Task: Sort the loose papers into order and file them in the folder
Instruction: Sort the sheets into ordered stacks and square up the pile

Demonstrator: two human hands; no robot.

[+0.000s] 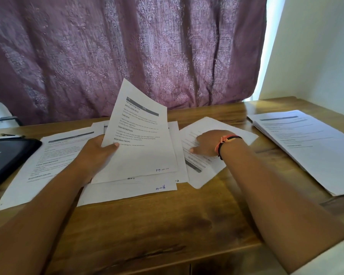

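Note:
My left hand (95,153) grips a printed sheet (141,135) by its left edge, thumb on top, lifting its far end off the table; a handwritten page number sits at its lower right. Under it lie several loose printed papers (127,189), fanned out, with page numbers at their bottom edges. My right hand (207,143), wearing an orange and black wristband, rests flat on a turned sheet (207,167) right of the pile. A black folder (6,155) lies at the left edge. A neat stack of papers (310,143) lies at the right.
Everything sits on a wooden table (157,225). One large sheet (48,159) lies between the folder and the pile. A purple patterned curtain (127,52) hangs behind the table, and a white wall (316,56) stands at the right.

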